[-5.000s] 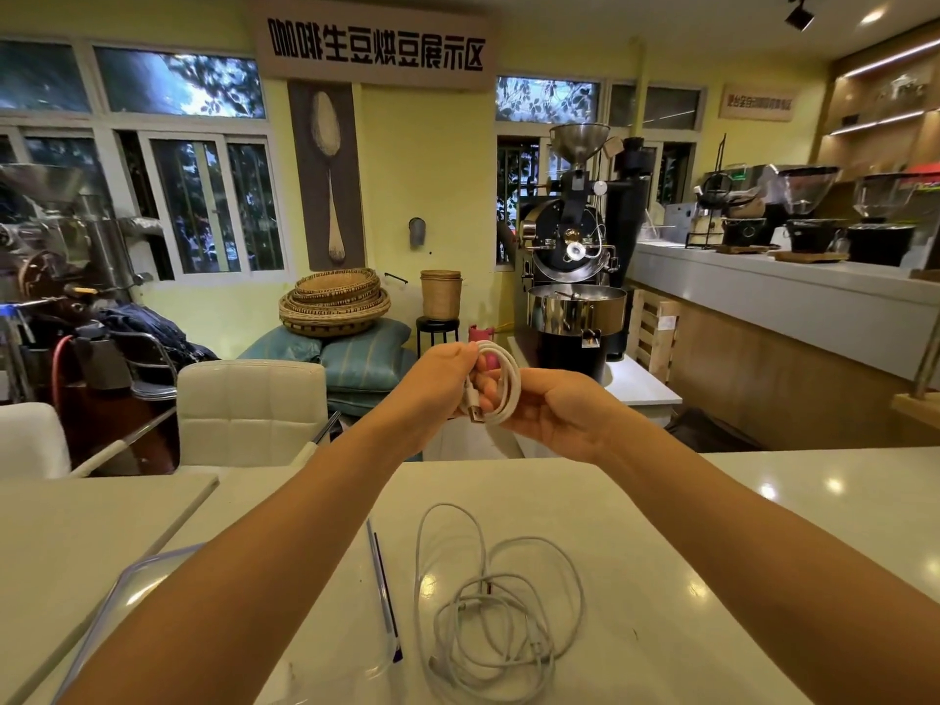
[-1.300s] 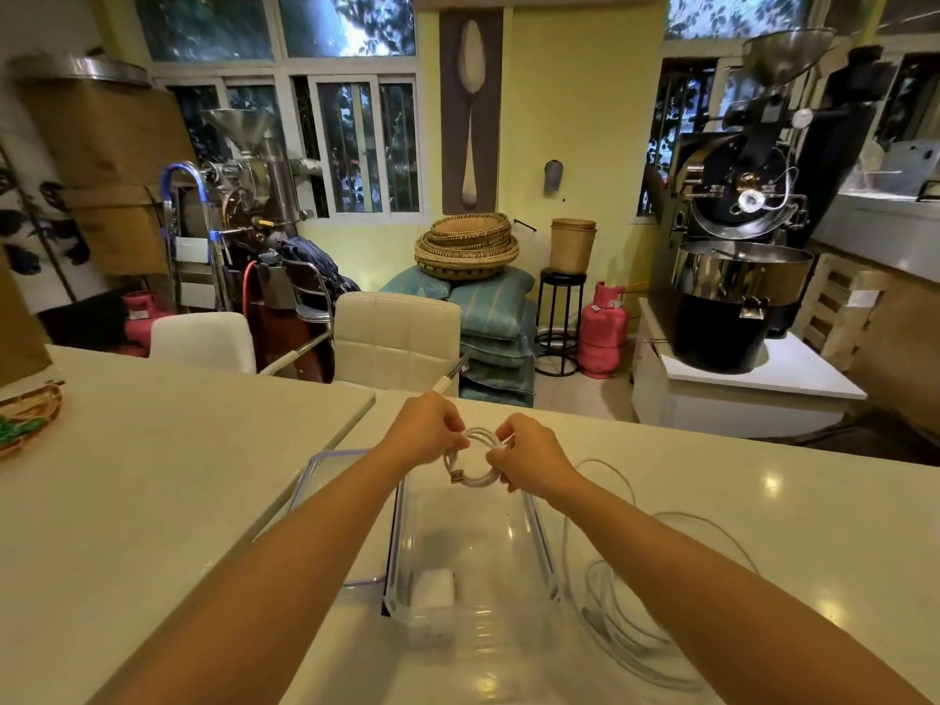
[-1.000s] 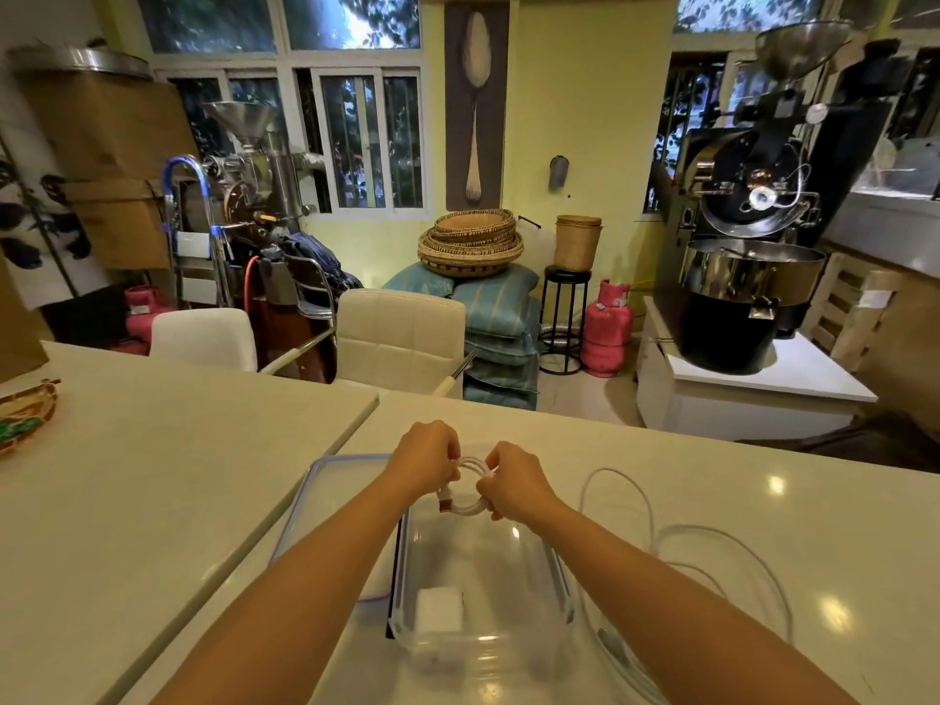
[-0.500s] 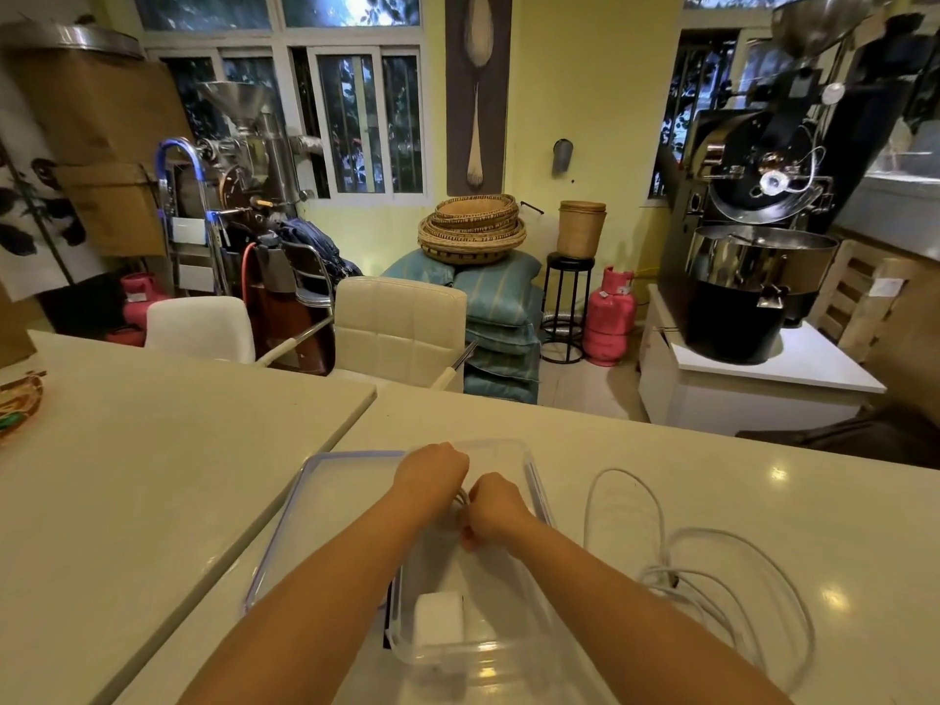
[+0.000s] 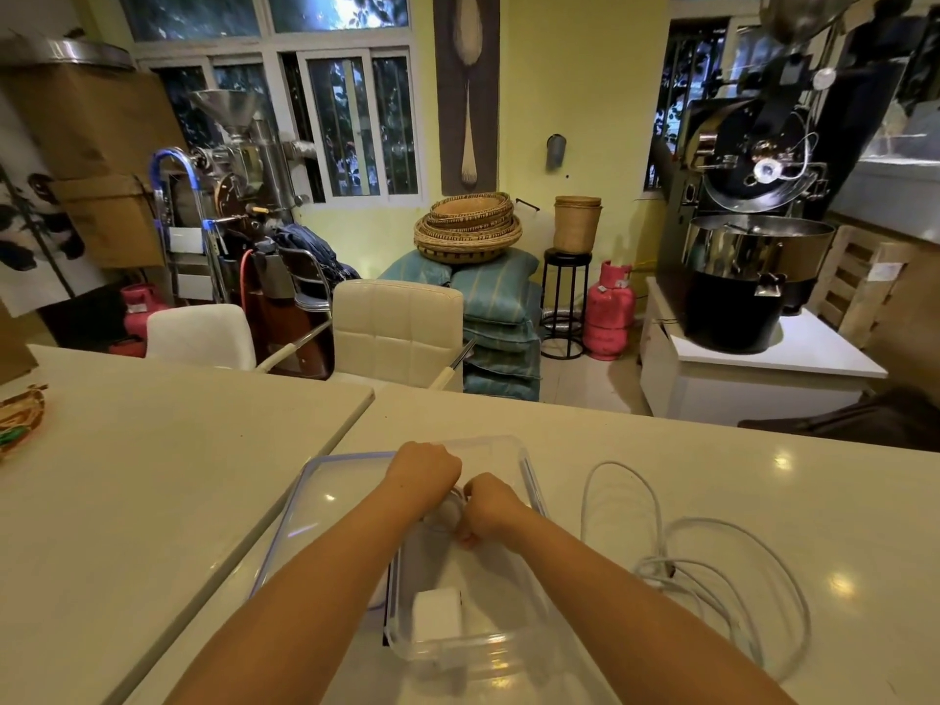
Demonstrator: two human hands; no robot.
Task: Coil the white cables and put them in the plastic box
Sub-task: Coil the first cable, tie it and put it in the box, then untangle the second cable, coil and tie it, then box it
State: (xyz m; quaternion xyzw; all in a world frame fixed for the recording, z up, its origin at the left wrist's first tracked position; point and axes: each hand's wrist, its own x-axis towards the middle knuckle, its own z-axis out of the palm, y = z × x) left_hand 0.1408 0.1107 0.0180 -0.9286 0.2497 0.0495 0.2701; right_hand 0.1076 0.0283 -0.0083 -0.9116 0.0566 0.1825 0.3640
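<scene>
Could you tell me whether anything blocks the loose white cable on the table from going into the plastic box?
Nothing visible does. The loose cable lies on the table right of the plastic box, whose top is open; its lid lies to the left. Both hands are over the box.

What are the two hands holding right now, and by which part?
Both the left hand and right hand pinch the coiled white cable, one on each side of its loop, inside the plastic box.

Yellow wall [image 5: 585, 68], barred windows [image 5: 356, 124] left of the spoon hanging [image 5: 465, 89]; cream chair [image 5: 397, 333] below.
</scene>
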